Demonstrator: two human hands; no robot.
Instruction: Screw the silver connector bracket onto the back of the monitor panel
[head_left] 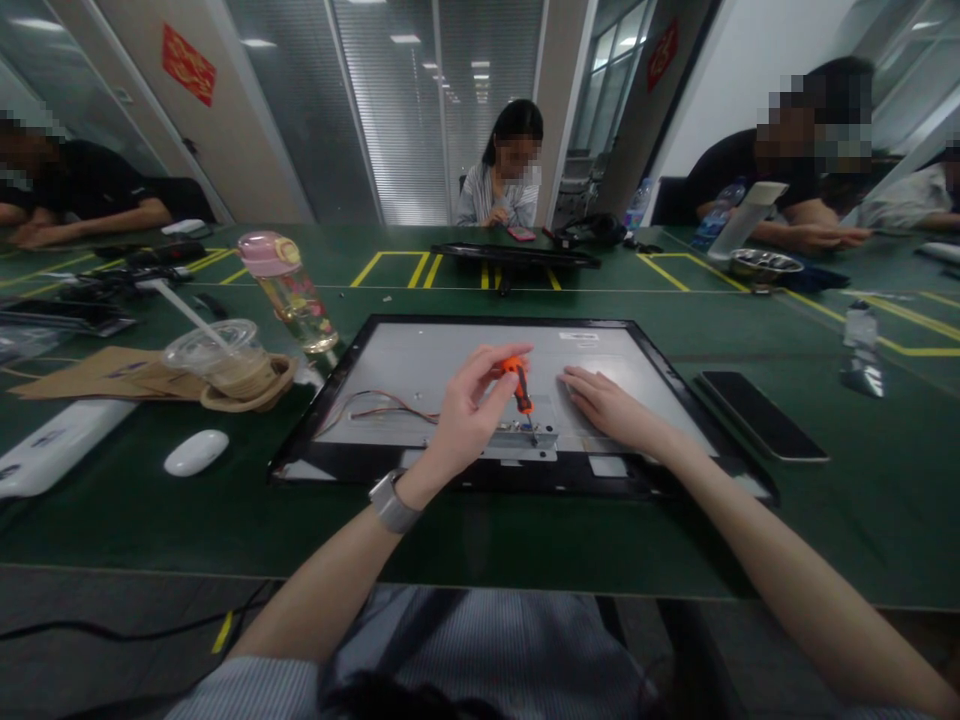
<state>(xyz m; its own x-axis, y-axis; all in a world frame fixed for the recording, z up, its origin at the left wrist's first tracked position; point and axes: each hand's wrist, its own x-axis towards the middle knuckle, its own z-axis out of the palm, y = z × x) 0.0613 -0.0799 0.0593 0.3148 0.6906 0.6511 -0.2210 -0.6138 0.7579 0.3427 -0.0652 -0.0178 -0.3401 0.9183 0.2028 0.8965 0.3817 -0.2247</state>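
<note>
A flat display panel (487, 350) with a black frame and a grey metal back lies on the table before me. My left hand (476, 400), with a watch on its wrist, grips an orange and black screwdriver (517, 385). The screwdriver's shaft points down at a metal bracket (517, 440) along the panel's near side; its tip seems to meet the bracket. My right hand (600, 400) rests flat on the panel's back, fingers stretched out, holding nothing. Thin coloured wires (382, 405) run across the panel to the left of the bracket.
Left of the panel are a pink-lidded bottle (289, 290), an iced drink cup (221, 355) in a cardboard holder and a white mouse (196, 453). A dark phone (761, 415) lies at the right. Another black panel (517, 256) lies farther back. Several people sit around the green table (480, 545).
</note>
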